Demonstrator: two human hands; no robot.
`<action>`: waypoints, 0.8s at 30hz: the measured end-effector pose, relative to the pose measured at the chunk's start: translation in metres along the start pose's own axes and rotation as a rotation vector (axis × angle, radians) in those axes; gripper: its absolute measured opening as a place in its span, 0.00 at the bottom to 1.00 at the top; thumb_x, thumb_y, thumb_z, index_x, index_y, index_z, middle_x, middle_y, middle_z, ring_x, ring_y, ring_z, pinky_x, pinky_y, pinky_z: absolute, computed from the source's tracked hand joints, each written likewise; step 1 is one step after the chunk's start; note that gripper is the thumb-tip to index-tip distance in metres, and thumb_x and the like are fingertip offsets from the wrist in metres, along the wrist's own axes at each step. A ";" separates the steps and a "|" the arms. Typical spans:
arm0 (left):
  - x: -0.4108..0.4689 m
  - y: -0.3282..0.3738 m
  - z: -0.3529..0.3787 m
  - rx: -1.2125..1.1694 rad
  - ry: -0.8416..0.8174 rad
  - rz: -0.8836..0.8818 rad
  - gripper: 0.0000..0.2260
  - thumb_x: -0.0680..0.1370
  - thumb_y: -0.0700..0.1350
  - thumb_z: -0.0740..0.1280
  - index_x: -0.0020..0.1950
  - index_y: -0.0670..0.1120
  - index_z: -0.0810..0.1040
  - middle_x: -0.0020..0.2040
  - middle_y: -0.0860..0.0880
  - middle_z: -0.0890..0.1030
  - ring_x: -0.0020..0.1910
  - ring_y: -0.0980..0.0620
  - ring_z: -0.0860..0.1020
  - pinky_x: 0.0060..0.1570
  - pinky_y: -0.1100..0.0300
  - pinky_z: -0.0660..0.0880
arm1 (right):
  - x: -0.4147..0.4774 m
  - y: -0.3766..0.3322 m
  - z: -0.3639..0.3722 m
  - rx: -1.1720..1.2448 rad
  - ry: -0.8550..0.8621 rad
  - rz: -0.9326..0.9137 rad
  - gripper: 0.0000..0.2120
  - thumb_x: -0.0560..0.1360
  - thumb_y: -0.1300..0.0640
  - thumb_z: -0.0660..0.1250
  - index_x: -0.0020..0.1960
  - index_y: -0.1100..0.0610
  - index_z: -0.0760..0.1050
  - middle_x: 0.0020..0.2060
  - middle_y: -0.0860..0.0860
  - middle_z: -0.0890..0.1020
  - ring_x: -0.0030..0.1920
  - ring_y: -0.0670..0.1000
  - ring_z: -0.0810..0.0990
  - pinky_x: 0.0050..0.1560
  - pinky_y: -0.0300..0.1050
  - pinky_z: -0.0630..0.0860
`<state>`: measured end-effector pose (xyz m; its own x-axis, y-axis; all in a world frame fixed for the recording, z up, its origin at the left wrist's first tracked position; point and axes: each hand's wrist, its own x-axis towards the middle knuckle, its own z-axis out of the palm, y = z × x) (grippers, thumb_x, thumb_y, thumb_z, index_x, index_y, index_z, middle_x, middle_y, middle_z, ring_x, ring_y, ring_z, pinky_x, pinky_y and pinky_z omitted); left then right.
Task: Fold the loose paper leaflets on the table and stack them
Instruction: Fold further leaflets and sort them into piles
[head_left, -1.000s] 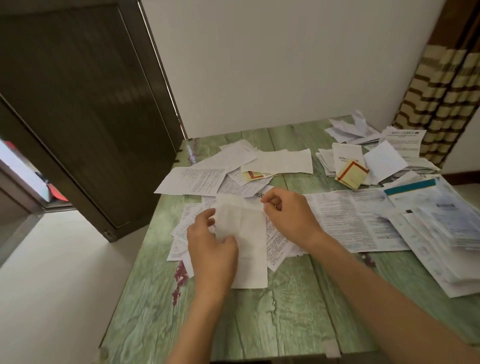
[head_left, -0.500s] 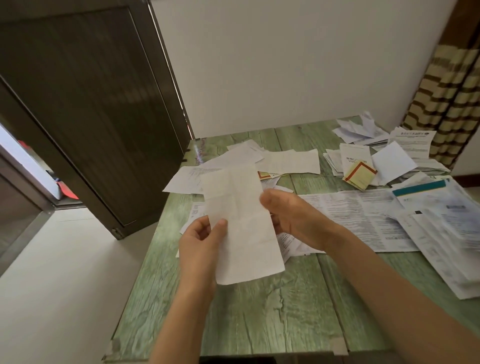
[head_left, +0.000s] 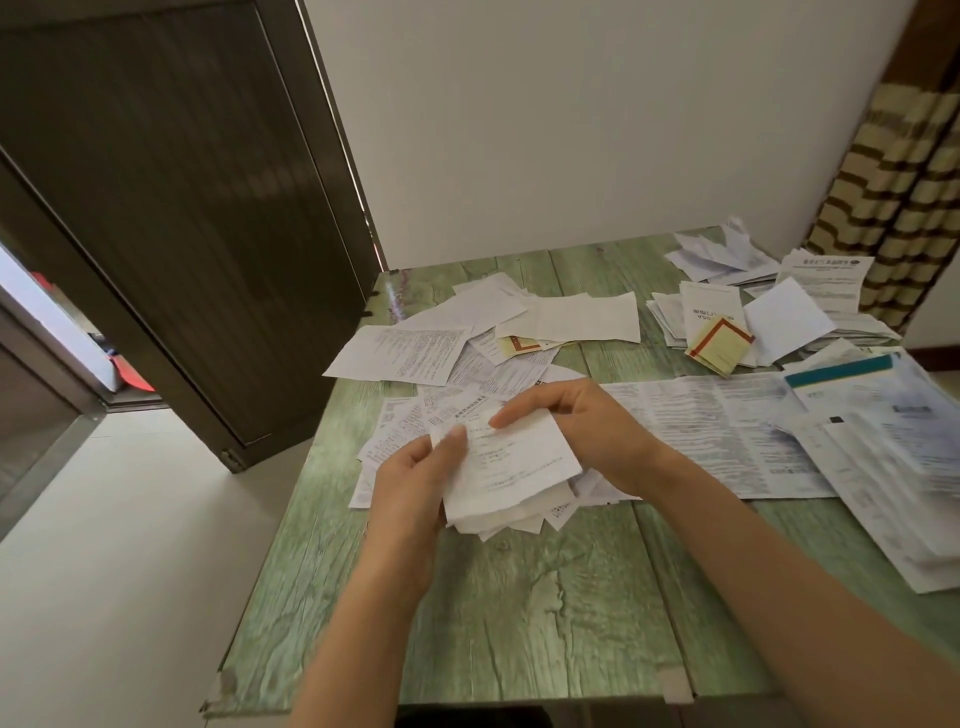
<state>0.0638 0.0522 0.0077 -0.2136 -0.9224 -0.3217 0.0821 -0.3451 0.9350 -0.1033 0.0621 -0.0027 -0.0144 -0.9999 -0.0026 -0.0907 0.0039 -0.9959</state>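
a: head view. what do we see in the hands?
b: we see a folded white leaflet (head_left: 519, 462), printed face up, held just above the near half of the green wooden table (head_left: 467, 597). several layers show at its lower edge.
a: and how do the fingers lie?
b: the left hand (head_left: 410, 488) grips the leaflet's left edge. its thumb lies on top near the upper corner, and the other fingers go beneath the paper, out of sight. the right hand (head_left: 592, 431) pinches the far edge, fingers curled, the forefinger tip resting on the top face.
a: what lies under the held leaflet?
b: a heap of loose printed leaflets (head_left: 400, 436), overlapping, spread flat on the table. we cannot tell whether the held leaflet touches it.
a: and elsewhere on the table?
b: behind the heap, more loose sheets (head_left: 405, 353) lie overlapping towards the far edge. to the right of the right hand a long printed sheet (head_left: 727, 431) lies flat. at far right, a pile of leaflets (head_left: 667, 319) carries a yellow leaflet with a red border (head_left: 722, 345), tilted. a paper with a teal band (head_left: 839, 370) lies just nearer, on large sheets (head_left: 893, 493) that run off the right edge.
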 end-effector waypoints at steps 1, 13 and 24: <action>0.000 -0.002 0.000 0.044 0.030 0.024 0.05 0.78 0.43 0.65 0.47 0.44 0.80 0.43 0.47 0.85 0.40 0.50 0.83 0.37 0.57 0.78 | -0.001 -0.002 0.000 -0.016 -0.010 0.010 0.16 0.78 0.67 0.60 0.47 0.53 0.83 0.41 0.46 0.84 0.40 0.44 0.81 0.37 0.36 0.75; -0.002 -0.006 -0.002 0.157 0.041 0.163 0.04 0.76 0.42 0.67 0.49 0.46 0.80 0.43 0.45 0.85 0.43 0.48 0.83 0.39 0.57 0.80 | 0.001 0.003 -0.003 -0.003 -0.061 0.066 0.06 0.72 0.61 0.71 0.49 0.55 0.78 0.43 0.51 0.83 0.42 0.47 0.82 0.40 0.41 0.79; 0.001 -0.012 -0.001 0.125 0.063 0.200 0.04 0.76 0.40 0.67 0.47 0.48 0.80 0.39 0.54 0.85 0.39 0.56 0.83 0.32 0.67 0.77 | 0.003 -0.002 0.000 0.271 -0.028 0.085 0.29 0.79 0.41 0.51 0.51 0.67 0.75 0.47 0.65 0.78 0.48 0.63 0.75 0.48 0.52 0.72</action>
<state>0.0635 0.0547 -0.0037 -0.1433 -0.9807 -0.1333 -0.0050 -0.1340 0.9910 -0.1027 0.0595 -0.0009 0.0175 -0.9961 -0.0859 0.1796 0.0876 -0.9798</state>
